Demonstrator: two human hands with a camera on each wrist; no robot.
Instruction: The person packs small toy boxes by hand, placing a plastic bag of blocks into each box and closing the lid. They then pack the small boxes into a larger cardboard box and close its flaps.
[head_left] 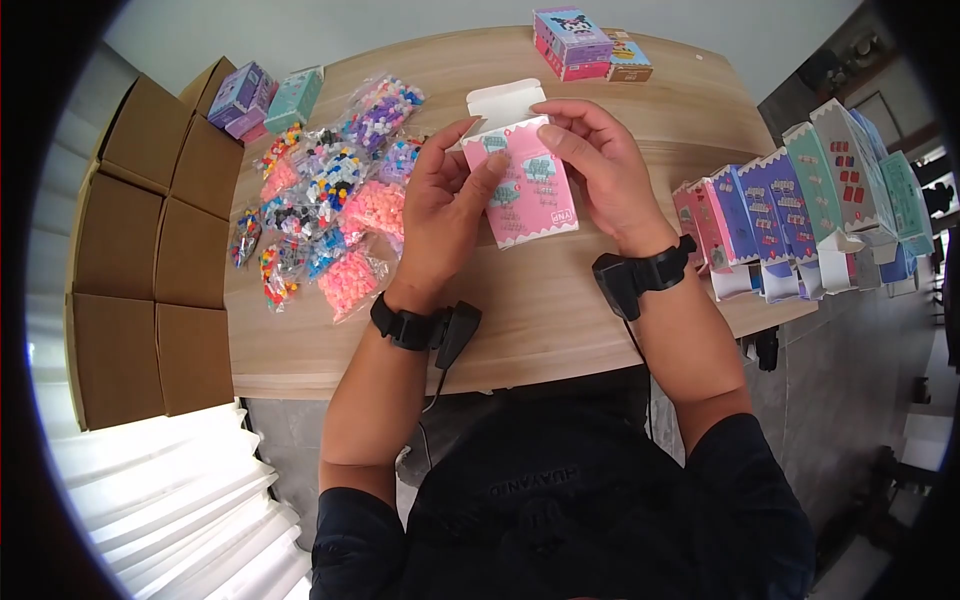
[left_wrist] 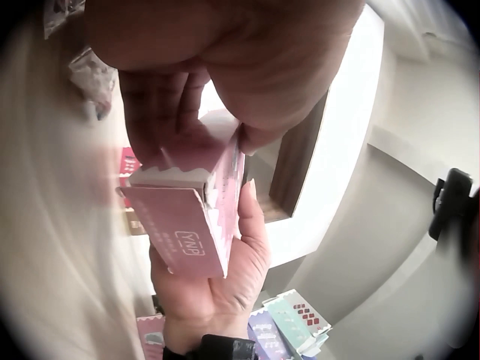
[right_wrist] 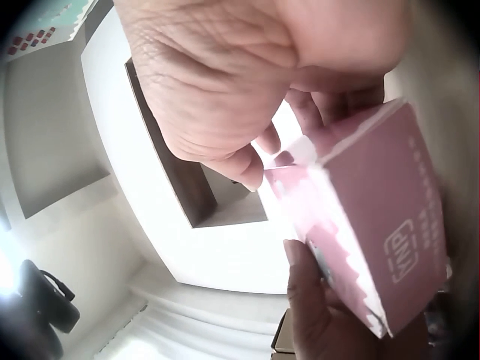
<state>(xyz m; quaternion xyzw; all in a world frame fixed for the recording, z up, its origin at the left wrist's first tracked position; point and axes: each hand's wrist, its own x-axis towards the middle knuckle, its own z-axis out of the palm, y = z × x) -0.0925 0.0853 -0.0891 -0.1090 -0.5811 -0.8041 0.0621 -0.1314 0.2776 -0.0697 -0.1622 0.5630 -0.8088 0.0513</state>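
A pink box [head_left: 530, 205] printed with small pictures is held above the table, its white top flap [head_left: 505, 100] raised at the far end. My left hand [head_left: 445, 205] grips the box's left side, thumb on the printed face. At the upper right corner, beside the flap, my right hand [head_left: 600, 170] pinches the box with its thumb on the face. The left wrist view shows the closed end of the pink box [left_wrist: 184, 225], with both hands round it. In the right wrist view the box [right_wrist: 382, 217] is tilted, and its inside is hidden.
Clear bags of colourful small pieces [head_left: 340, 190] lie left of the hands. Brown cartons [head_left: 120, 230] stand along the left edge. Colourful boxes [head_left: 765, 215] form a row on the right. More boxes [head_left: 572, 45] are stacked at the back, others [head_left: 240, 98] at back left.
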